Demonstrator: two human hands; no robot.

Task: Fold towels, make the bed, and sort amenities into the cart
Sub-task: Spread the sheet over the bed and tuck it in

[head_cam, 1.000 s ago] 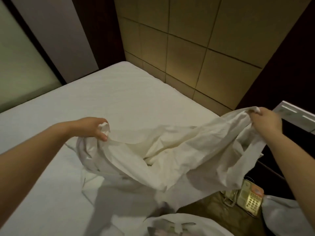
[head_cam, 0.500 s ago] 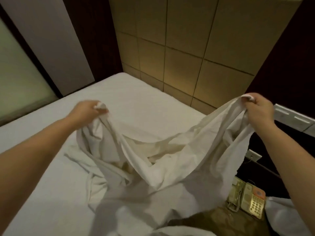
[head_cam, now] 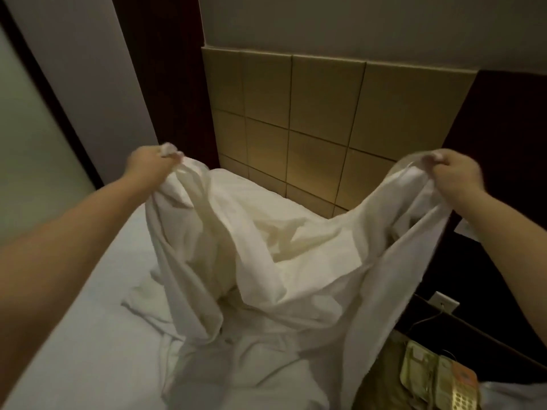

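Note:
A crumpled white sheet hangs between my two raised hands above the bed. My left hand grips one bunched edge of it at the upper left. At the upper right, my right hand grips the opposite edge. The sheet sags in the middle and its lower folds trail onto the white mattress.
A tan tiled headboard panel stands behind the bed. A bedside phone lies at the lower right on a brown surface, with a wall socket above it. Dark wall panels flank the headboard; a frosted pane fills the left.
Both hands have lifted the sheet higher and spread farther apart. More of the sheet has come off the mattress.

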